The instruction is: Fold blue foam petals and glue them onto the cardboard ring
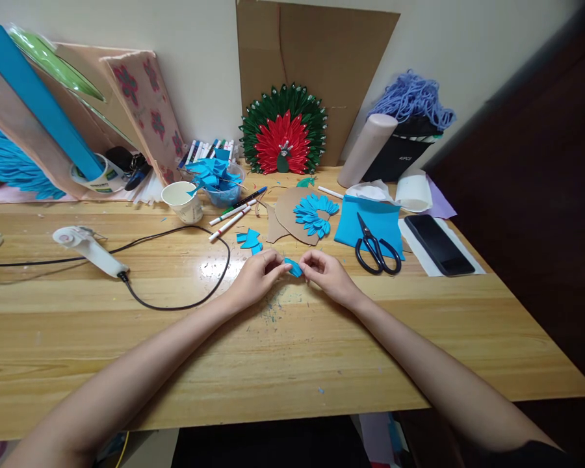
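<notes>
Hidden: the small blue folded paper piece (293,267) is mostly covered by fingertips, so its fold is hard to make out; both elbows are cut off at the picture's bottom edge
Left hand (256,276): fingers curled nearly closed, pinching the paper piece's left end
Right hand (327,273): likewise pinched on its right end
Place: the light wooden worktop (283,351), mid-depth, about midway between its side edges; black-handled scissors (376,250) lie near, toward the right edge

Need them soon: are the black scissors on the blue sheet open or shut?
Shut, as far as shown: the scissors lie flat on the blue sheet, blades together in one point, handles side by side.
</notes>
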